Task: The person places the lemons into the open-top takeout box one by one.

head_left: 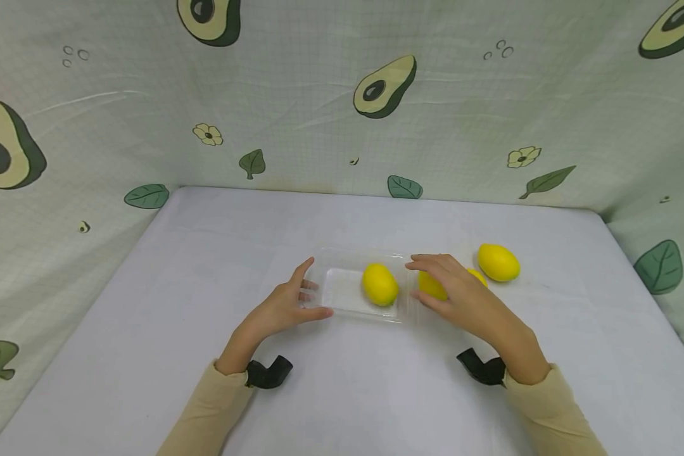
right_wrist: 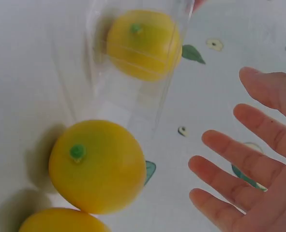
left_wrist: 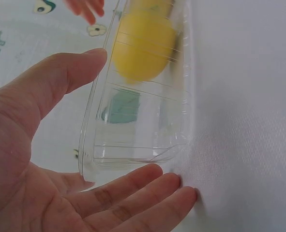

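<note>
A yellow lemon [head_left: 380, 285] lies in a clear plastic container [head_left: 342, 288]. My left hand [head_left: 282, 308] spans the container's left end, its thumb by the near rim and its fingers extended along the end wall. In the left wrist view the thumb [left_wrist: 80, 70] meets the rim, and the lemon [left_wrist: 143, 46] shows through the plastic. My right hand [head_left: 462, 294] hovers by the container's right end, partly covering a second lemon [head_left: 431, 285] outside it. Its fingers [right_wrist: 239, 154] are spread, with nothing held. Another lemon [head_left: 477, 277] peeks out behind that hand.
A further lemon [head_left: 498, 263] lies to the right, beyond the right hand. White cloth covers the table [head_left: 251, 234]. An avocado-print curtain [head_left: 302, 95] hangs along the back and sides. Black curved pieces [head_left: 270, 372] sit at both wrists.
</note>
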`<state>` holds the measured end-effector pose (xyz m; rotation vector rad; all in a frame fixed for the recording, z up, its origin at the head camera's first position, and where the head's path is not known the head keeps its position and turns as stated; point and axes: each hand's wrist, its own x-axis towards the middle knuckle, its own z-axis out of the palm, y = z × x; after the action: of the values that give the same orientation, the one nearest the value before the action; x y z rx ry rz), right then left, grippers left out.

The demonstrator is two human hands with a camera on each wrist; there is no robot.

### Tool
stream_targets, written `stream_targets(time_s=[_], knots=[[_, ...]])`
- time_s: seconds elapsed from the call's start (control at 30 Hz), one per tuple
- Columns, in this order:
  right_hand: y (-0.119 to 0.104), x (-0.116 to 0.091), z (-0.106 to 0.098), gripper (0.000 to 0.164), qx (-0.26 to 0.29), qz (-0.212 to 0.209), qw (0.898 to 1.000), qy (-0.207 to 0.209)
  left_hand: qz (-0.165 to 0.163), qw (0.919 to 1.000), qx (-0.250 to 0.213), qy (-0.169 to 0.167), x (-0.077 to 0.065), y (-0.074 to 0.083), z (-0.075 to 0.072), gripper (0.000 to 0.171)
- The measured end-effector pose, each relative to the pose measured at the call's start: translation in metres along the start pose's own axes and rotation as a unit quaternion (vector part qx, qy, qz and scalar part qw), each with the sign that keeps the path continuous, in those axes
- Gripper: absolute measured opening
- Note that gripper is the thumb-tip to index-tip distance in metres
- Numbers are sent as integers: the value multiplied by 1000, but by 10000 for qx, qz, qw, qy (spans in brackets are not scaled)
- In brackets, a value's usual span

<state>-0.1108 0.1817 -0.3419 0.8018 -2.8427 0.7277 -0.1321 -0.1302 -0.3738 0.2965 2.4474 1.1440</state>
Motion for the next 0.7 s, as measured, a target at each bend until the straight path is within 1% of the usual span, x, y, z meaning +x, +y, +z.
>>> stream_targets(time_s=[0.1, 0.33, 0.6, 0.7], knots=[[4, -1, -8, 47, 34, 177, 9998, -30, 43, 10000, 38, 14, 0, 0, 1, 104], [10, -5, -25, 52, 236, 790, 9959, -377, 21, 10000, 26, 21, -1, 1, 2, 103], [20, -10, -38, 61, 304, 1200, 9905, -603, 44, 10000, 26, 33, 0, 0, 2, 104], [27, -11, -41, 64, 367, 1264, 9891, -657, 39, 10000, 34, 30, -1, 0, 2, 104]])
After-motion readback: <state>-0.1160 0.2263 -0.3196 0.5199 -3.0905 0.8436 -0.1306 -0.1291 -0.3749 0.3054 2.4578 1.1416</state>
